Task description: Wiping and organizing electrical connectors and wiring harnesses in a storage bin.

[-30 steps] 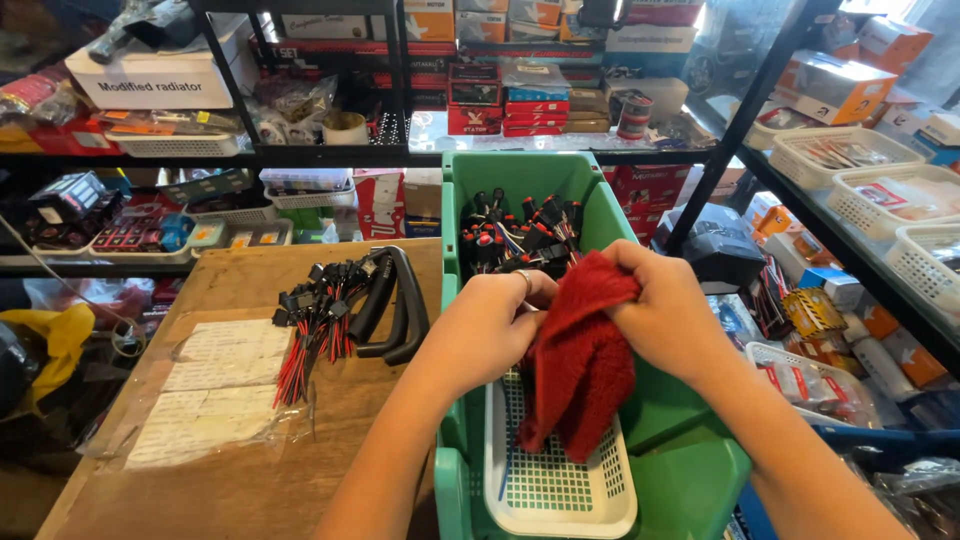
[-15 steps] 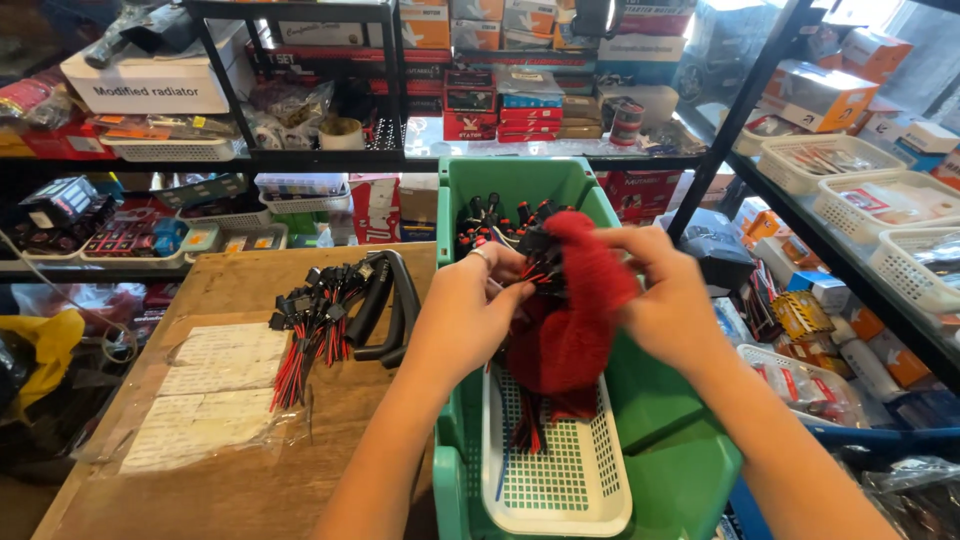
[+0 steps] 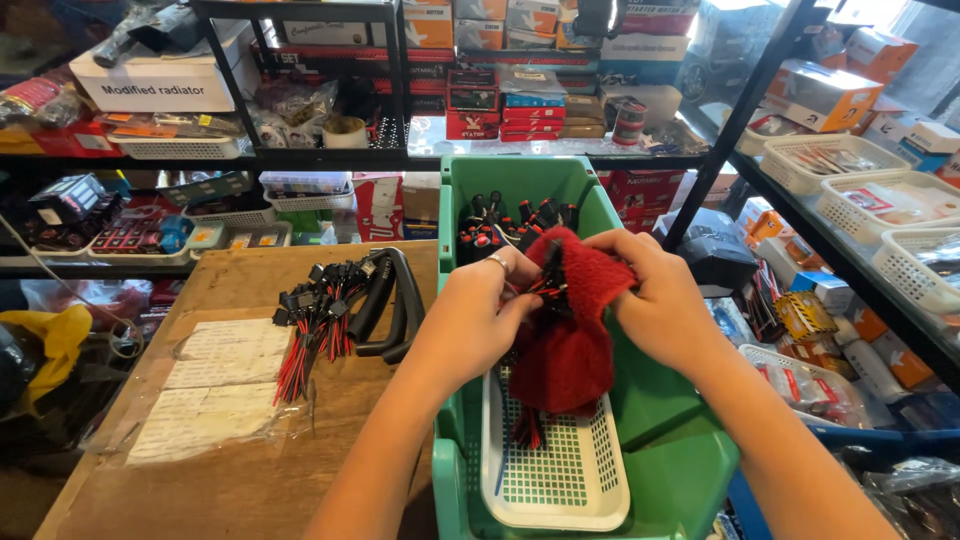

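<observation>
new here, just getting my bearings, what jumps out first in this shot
At centre, the left hand and right hand hold a red cloth wrapped round wired parts over a white basket inside a green bin. Left, a bundle of red-and-black wires lies on the wooden table.

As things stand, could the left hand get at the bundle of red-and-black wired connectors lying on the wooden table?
Probably yes: the bundle of red-and-black wired connectors lies uncovered on the wooden table, nothing between, though the left hand is holding the red cloth.

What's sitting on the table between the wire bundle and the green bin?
Head view: black curved hoses lie between the red-and-black wire bundle and the green bin.
</observation>
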